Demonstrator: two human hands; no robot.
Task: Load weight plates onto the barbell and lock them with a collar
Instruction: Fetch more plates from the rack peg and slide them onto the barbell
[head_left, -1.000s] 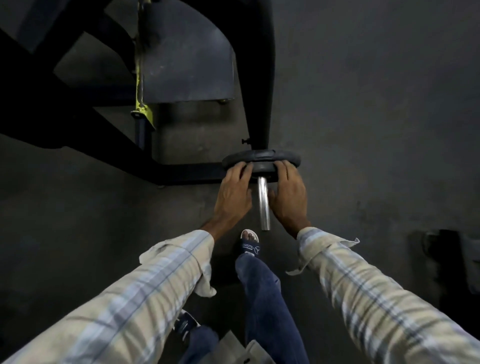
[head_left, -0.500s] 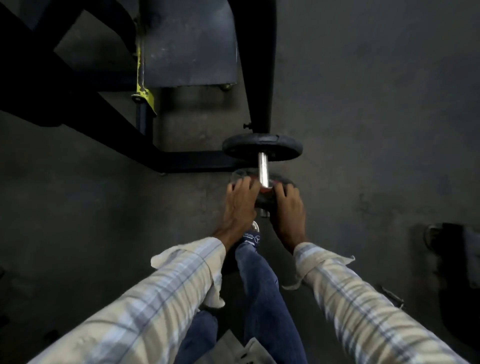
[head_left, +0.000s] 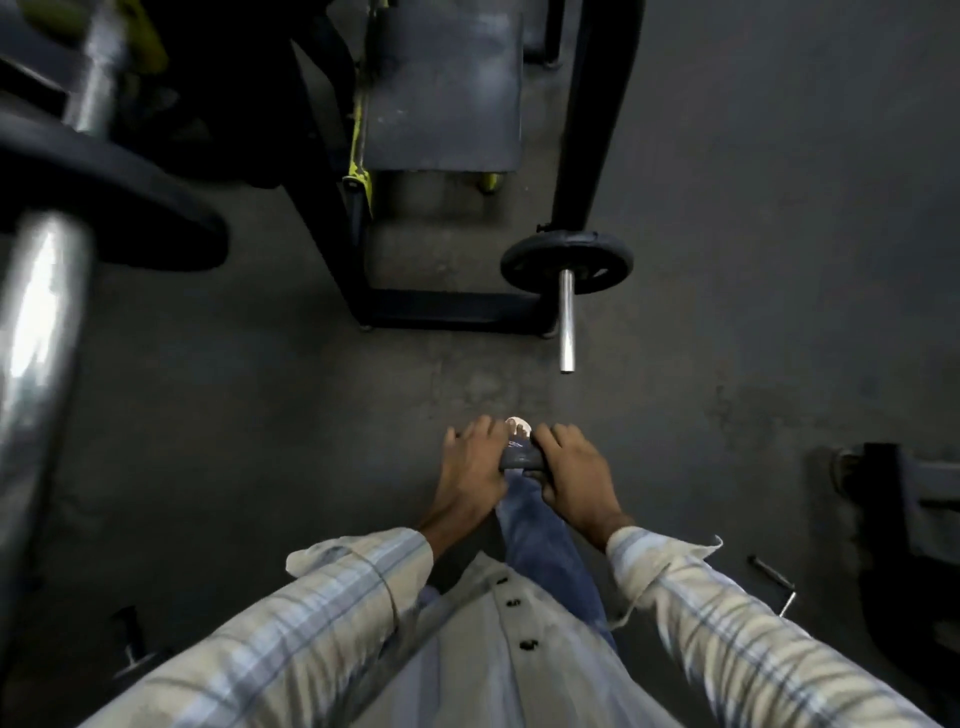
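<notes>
A chrome barbell sleeve (head_left: 566, 322) sticks out toward me with one black weight plate (head_left: 567, 259) seated at its far end. The sleeve's near end is bare. My left hand (head_left: 470, 467) and my right hand (head_left: 571, 470) are close to my body, well short of the sleeve tip. Between them they grip a small dark plate (head_left: 521, 459), seen edge-on and mostly hidden by the fingers. I see no collar.
A black bench frame (head_left: 447, 306) with a grey pad (head_left: 441, 88) stands behind the barbell. Close at the left, a second chrome bar (head_left: 36, 332) carries a large black plate (head_left: 109, 197). A dark machine (head_left: 904, 519) stands at the right. A small metal tool (head_left: 774, 577) lies on the floor.
Both hands have drawn the small plate off the sleeve and back toward my body. The larger plate stays on the bar. My view has pulled back and shifted right.
</notes>
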